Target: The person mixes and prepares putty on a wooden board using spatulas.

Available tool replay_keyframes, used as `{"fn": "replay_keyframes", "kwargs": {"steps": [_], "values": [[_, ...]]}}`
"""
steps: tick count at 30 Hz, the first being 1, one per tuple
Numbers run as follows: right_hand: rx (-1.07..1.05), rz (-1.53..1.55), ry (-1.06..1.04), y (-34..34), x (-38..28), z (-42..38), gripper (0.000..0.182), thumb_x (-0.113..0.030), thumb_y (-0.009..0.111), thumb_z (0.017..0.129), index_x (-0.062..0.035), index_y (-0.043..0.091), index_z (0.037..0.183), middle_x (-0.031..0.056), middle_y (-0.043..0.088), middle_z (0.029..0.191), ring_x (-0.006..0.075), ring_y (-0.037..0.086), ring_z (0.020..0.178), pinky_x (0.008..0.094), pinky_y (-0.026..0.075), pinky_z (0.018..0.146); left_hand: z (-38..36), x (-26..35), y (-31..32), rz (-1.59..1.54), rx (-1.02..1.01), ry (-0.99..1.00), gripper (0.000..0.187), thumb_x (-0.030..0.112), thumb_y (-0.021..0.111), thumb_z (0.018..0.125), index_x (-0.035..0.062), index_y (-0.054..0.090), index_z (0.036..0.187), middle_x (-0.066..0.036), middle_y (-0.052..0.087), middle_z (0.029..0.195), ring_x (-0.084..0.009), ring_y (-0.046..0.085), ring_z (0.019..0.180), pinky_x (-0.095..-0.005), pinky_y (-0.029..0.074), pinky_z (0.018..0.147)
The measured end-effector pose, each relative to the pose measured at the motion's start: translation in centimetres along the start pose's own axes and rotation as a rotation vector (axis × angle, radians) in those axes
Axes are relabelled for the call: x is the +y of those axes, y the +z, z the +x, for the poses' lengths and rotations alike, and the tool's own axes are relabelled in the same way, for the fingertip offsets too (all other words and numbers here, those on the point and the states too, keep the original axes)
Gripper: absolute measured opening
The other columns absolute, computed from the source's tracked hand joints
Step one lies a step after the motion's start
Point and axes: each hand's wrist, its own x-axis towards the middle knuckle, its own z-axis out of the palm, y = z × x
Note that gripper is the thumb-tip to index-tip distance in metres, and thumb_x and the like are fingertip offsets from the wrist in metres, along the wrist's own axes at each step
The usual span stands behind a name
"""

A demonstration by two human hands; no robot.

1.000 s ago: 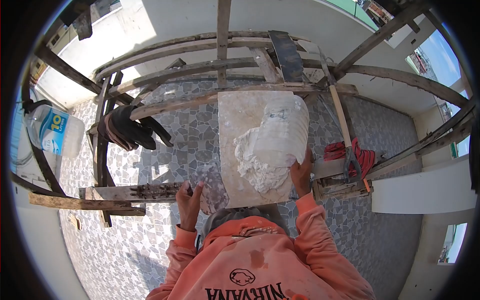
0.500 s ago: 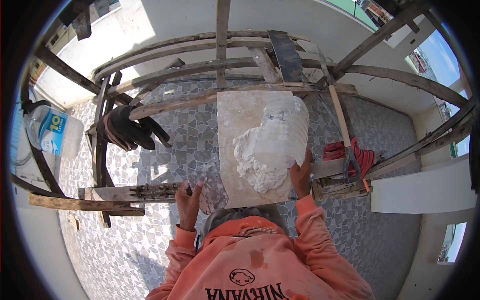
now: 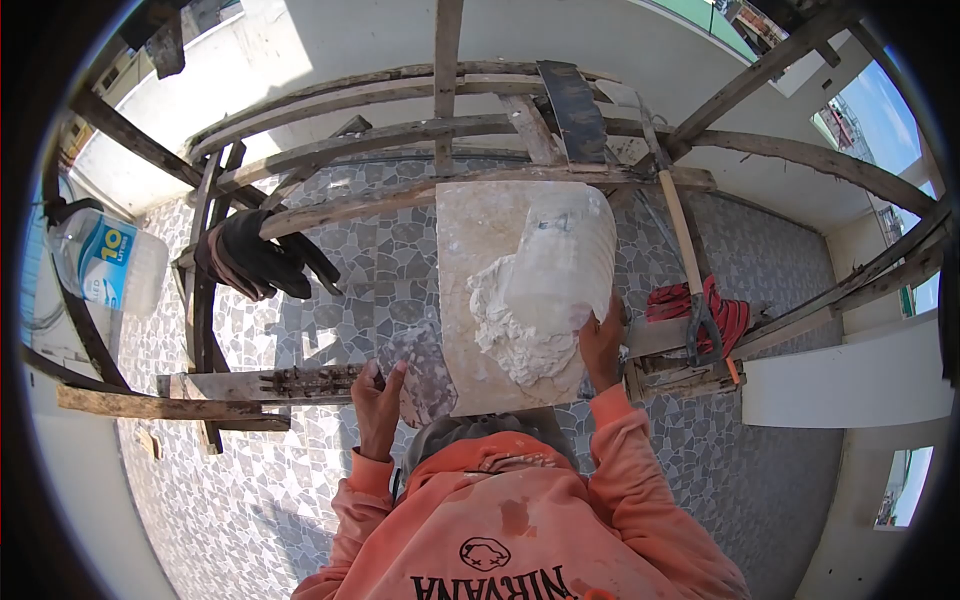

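A pale rectangular board (image 3: 470, 225) lies in front of me, carrying a heap of wet white putty (image 3: 515, 345). Over the heap's upper right lies a translucent ribbed plastic container (image 3: 575, 250) on its side, coated white. My right hand (image 3: 603, 345) is closed at its lower right edge; some fingers are hidden behind it. At the board's lower left, my left hand (image 3: 378, 405) grips a flat grey plate (image 3: 425, 375) blotched with white, its thumb on the near face.
Wooden scaffold beams (image 3: 350, 205) surround the board above a stone-patterned tile floor (image 3: 240, 500). A large plastic bottle (image 3: 110, 262) hangs left, near a dark cloth (image 3: 245, 255). On the right are a wooden-handled shovel (image 3: 680, 230) and a red cloth (image 3: 715, 315).
The ribbed container has tilted very slightly on the board. Both hands stay nearly where they were, with the same holds.
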Motion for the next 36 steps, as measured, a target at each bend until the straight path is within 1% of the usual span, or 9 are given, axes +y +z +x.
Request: {"fn": "replay_keyframes", "kwargs": {"steps": [5, 7, 10, 14, 19, 22, 31, 34, 36], "values": [[0.059, 0.006, -0.119, 2.0, 5.6, 1.7, 0.062, -0.005, 0.059, 0.082, 0.0105, 0.035, 0.137, 0.0287, 0.063, 0.096, 0.0312, 0.067, 0.069, 0.0361, 0.053, 0.061, -0.2, 0.6, -0.2, 0.001, 0.002, -0.011, 0.037, 0.018, 0.07, 0.088, 0.0071, 0.041, 0.069, 0.008, 0.033, 0.063, -0.0023, 0.028, 0.06, -0.0232, 0.023, 0.05], [-0.002, 0.097, 0.021, 1.2, 3.1, 1.9, 0.061, -0.005, 0.058, 0.082, 0.0101, 0.035, 0.137, 0.029, 0.063, 0.098, 0.0315, 0.067, 0.071, 0.036, 0.053, 0.062, -0.2, 0.5, -0.3, -0.013, 0.001, -0.008, 0.038, 0.019, 0.07, 0.088, 0.007, 0.04, 0.068, 0.007, 0.033, 0.063, -0.0026, 0.028, 0.06, -0.0234, 0.023, 0.05], [-0.037, 0.078, 0.049, 0.5, 0.8, 2.3, 0.062, -0.005, 0.057, 0.082, 0.0082, 0.035, 0.138, 0.0299, 0.061, 0.108, 0.0373, 0.066, 0.089, 0.0382, 0.053, 0.076, -0.1, -0.4, -0.4, -0.012, 0.004, 0.006, 0.039, 0.019, 0.07, 0.088, 0.0069, 0.038, 0.068, 0.007, 0.032, 0.063, -0.0031, 0.028, 0.061, -0.0238, 0.023, 0.05], [-0.018, 0.056, -0.046, 1.6, 4.7, 3.4, 0.064, -0.006, 0.059, 0.083, 0.0059, 0.033, 0.14, 0.0289, 0.056, 0.12, 0.0402, 0.059, 0.108, 0.0394, 0.048, 0.091, -0.1, -0.3, -0.3, 0.0, 0.009, 0.018, 0.041, 0.019, 0.07, 0.088, 0.0068, 0.036, 0.068, 0.006, 0.031, 0.064, -0.0037, 0.027, 0.061, -0.0242, 0.023, 0.05], [0.009, -0.039, -0.109, 1.2, 3.9, 3.7, 0.065, -0.008, 0.061, 0.084, 0.0051, 0.033, 0.141, 0.0279, 0.055, 0.124, 0.0396, 0.057, 0.111, 0.039, 0.046, 0.093, 0.0, -0.1, -0.3, 0.022, 0.007, 0.014, 0.041, 0.018, 0.07, 0.088, 0.007, 0.036, 0.068, 0.007, 0.031, 0.064, -0.0037, 0.027, 0.061, -0.0241, 0.023, 0.05], [0.029, -0.049, -0.108, 1.1, 3.4, 3.7, 0.064, -0.008, 0.06, 0.084, 0.005, 0.033, 0.141, 0.028, 0.056, 0.122, 0.0389, 0.059, 0.109, 0.0393, 0.047, 0.091, 0.0, -0.1, -0.2, 0.018, 0.003, 0.016, 0.041, 0.018, 0.07, 0.088, 0.0071, 0.036, 0.068, 0.007, 0.03, 0.064, -0.0036, 0.027, 0.061, -0.024, 0.023, 0.05], [-0.004, 0.013, 0.036, 1.3, 4.9, 3.8, 0.065, -0.009, 0.063, 0.084, 0.0049, 0.033, 0.14, 0.0259, 0.062, 0.108, 0.0353, 0.066, 0.086, 0.0381, 0.053, 0.071, -0.1, 0.5, -0.3, 0.049, 0.01, 0.017, 0.038, 0.018, 0.069, 0.088, 0.0061, 0.04, 0.069, 0.007, 0.034, 0.064, -0.0029, 0.028, 0.061, -0.0231, 0.024, 0.051], [0.061, -0.027, -0.131, 1.5, 5.0, 3.8, 0.064, -0.007, 0.061, 0.083, 0.0047, 0.033, 0.14, 0.0259, 0.062, 0.103, 0.0338, 0.067, 0.079, 0.038, 0.053, 0.067, -0.1, 0.7, -0.4, 0.038, 0.005, 0.009, 0.036, 0.017, 0.069, 0.089, 0.0054, 0.041, 0.069, 0.007, 0.036, 0.064, -0.0026, 0.029, 0.061, -0.0226, 0.024, 0.051], [0.073, -0.027, -0.145, 1.4, 4.6, 3.7, 0.064, -0.006, 0.06, 0.082, 0.0054, 0.034, 0.139, 0.026, 0.062, 0.101, 0.0333, 0.067, 0.079, 0.0376, 0.053, 0.066, -0.2, 1.4, -0.4, 0.017, 0.002, 0.002, 0.035, 0.017, 0.069, 0.089, 0.0052, 0.042, 0.069, 0.007, 0.036, 0.064, -0.0024, 0.03, 0.061, -0.0225, 0.025, 0.051]]}}
